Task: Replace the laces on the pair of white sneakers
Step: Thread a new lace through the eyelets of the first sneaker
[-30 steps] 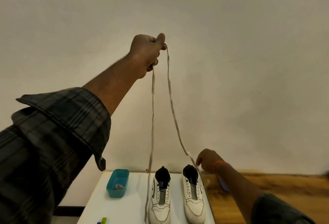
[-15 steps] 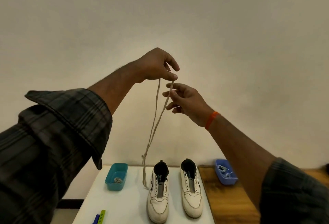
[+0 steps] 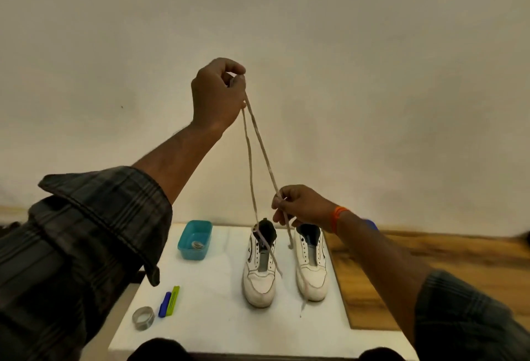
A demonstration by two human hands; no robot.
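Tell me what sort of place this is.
Probably a plain indoor room set up as a work spot: a bare wall, a small white table holding sneakers, and a wooden surface beside it.

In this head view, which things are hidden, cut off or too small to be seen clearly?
- Blue tray: head view, mostly behind the right hand's wrist.
- Contents of the teal tray: too small to identify.
- Lace fold: inside the left hand's grip.
- Dark shapes at the bottom edge: cut off.
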